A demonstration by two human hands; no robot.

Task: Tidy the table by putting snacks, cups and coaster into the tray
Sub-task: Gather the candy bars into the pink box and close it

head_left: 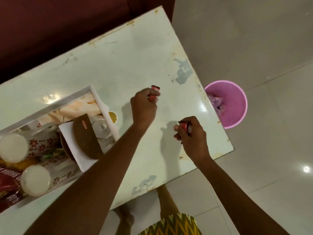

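Standing over the glossy, chipped white table point(118, 65). Rectangular white tray point(94, 92) at its left end holds two patterned cups point(36, 180), one brown round coaster point(85, 138), one crinkly red snack bag point(8, 185). My left hand point(144, 107) and right hand point(193, 134) each pinch one small red wrapper point(155, 89) above the bare tabletop.

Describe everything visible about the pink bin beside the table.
The pink bin is a round, open-topped tub that looks like plastic, standing upright on the pale tiled floor just past the table edge. No lid shows. Crumpled, pale, plastic-looking waste lies inside. Neither hand touches it; whether it touches the table cannot be told.
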